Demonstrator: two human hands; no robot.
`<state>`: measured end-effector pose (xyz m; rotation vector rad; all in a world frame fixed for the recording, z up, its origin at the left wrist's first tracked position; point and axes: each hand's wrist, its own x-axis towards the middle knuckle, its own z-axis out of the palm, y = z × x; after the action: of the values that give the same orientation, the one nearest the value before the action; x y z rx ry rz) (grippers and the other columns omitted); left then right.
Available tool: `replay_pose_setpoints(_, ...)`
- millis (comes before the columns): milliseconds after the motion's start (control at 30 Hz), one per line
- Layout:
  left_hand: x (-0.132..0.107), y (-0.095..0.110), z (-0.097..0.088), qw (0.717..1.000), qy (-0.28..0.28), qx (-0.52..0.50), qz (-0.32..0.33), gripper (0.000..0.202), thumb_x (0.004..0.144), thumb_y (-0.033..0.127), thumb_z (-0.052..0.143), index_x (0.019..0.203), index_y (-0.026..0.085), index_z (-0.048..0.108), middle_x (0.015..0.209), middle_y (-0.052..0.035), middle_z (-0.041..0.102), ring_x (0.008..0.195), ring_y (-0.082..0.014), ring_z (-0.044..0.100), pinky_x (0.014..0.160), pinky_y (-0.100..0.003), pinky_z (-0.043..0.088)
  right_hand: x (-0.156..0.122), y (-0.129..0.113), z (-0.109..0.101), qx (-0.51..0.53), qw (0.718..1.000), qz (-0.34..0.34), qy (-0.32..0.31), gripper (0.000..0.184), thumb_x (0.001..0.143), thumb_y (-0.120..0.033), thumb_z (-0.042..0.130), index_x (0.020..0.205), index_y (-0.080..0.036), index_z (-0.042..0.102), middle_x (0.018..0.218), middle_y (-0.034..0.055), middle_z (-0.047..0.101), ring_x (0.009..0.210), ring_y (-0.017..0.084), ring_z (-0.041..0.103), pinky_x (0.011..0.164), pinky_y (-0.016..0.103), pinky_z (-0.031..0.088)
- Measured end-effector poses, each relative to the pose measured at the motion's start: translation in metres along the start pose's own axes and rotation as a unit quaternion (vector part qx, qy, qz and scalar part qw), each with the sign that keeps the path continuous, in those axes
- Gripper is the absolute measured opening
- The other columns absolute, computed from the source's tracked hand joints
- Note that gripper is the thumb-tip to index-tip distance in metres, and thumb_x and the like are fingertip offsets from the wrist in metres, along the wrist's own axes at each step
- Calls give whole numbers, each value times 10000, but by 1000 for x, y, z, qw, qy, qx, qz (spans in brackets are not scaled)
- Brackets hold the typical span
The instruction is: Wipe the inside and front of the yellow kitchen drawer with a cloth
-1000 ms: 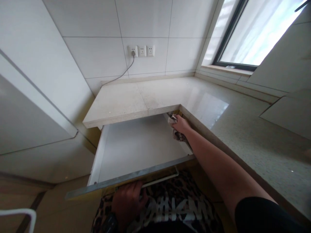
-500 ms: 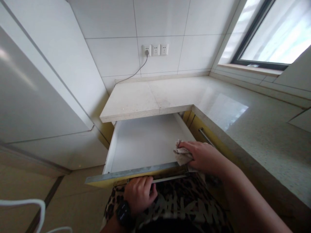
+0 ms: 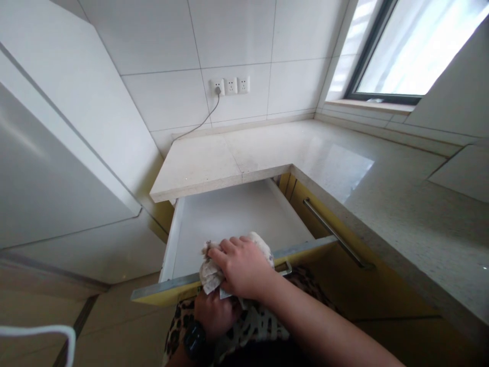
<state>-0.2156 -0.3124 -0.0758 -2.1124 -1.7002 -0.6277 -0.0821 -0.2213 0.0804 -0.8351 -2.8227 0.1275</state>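
Observation:
A white drawer (image 3: pixel 173 244) with a yellow front is pulled out under the countertop, its inside bare. My right hand (image 3: pixel 244 267) is closed on a crumpled, stained whitish rag (image 3: pixel 211 275), pressed over the middle of the drawer's front edge. Just below it, my left hand (image 3: pixel 216 313), with a dark watch (image 3: pixel 194 339) on the wrist, is at the drawer handle (image 3: pixel 284 268). Its fingers are partly covered by the rag and my right hand; they look curled round the bar.
A pale stone countertop (image 3: pixel 336 153) runs above the drawer and turns along the right. Under it, a yellow cabinet front carries a long metal handle (image 3: pixel 332 232). A tall white cabinet (image 3: pixel 69 168) stands at left. A plugged cord (image 3: pixel 202 122) hangs from the wall sockets (image 3: pixel 230 85).
My right hand has slid the rag leftward along the drawer's front edge, from the right corner to the middle, now overlapping my left hand. My left hand stays at the handle.

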Motion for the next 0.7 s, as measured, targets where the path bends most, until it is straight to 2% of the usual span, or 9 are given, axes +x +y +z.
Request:
replay_pose_setpoints(67, -3, -2, 2, 1000, -13, -11, 10, 142, 668, 259, 706, 532, 259, 665, 517, -36, 627, 532, -235, 603, 508, -333, 382, 2, 0, 1, 11, 1000, -9, 4, 537, 756, -439, 682, 1246, -259, 556, 1030, 62, 655, 891, 255, 584, 733, 364, 398)
replay_pose_setpoints(167, -3, -2, 0, 1000, -16, -3, 12, 194, 744, 290, 675, 554, 248, 666, 574, -48, 652, 552, -228, 608, 520, -336, 399, -5, 9, 1, 41, 999, 9, 23, 616, 776, -501, 661, 1335, -287, 513, 1045, 55, 660, 907, 252, 598, 757, 356, 401)
replay_pose_setpoints(267, 2, 0, -4, 1000, 1, 1, 24, 146, 830, 278, 599, 793, 216, 726, 702, -57, 691, 615, -213, 624, 573, -341, 437, -24, 28, -3, 62, 995, 58, 48, 585, 805, -503, 635, 1339, -289, 531, 1044, 62, 672, 954, 253, 612, 814, 346, 401)
replay_pose_setpoints(367, 8, 2, -9, 999, 2, -24, 42, 187, 880, 238, 540, 965, 205, 704, 770, -37, 697, 672, -205, 635, 630, -352, 456, -52, 59, -8, 57, 988, 121, 73, 596, 793, -444, 653, 1353, -277, 537, 1089, 74, 682, 1004, 255, 624, 873, 343, 412)
replay_pose_setpoints(567, 10, 4, -11, 999, 4, -46, 28, 158, 897, 235, 531, 964, 226, 673, 772, -8, 687, 678, -201, 633, 647, -367, 442, -118, 143, -12, 7, 953, 259, 157, 604, 756, -291, 659, 1349, -295, 540, 1290, 62, 653, 1119, 274, 630, 931, 370, 465)
replay_pose_setpoints(633, 9, 4, -10, 998, -1, -48, 27, 146, 893, 235, 539, 965, 231, 666, 777, -3, 685, 690, -204, 633, 659, -373, 439, -131, 159, -12, 5, 934, 300, 195, 591, 771, -289, 640, 1351, -288, 528, 1302, 62, 651, 1117, 272, 639, 903, 371, 491)
replay_pose_setpoints(700, 8, 4, -9, 998, -2, -49, 24, 135, 888, 234, 546, 959, 234, 660, 777, 0, 682, 696, -205, 631, 663, -375, 433, -135, 164, -11, -3, 926, 317, 207, 583, 773, -295, 634, 1345, -281, 527, 1283, 64, 660, 1095, 272, 647, 878, 370, 501)
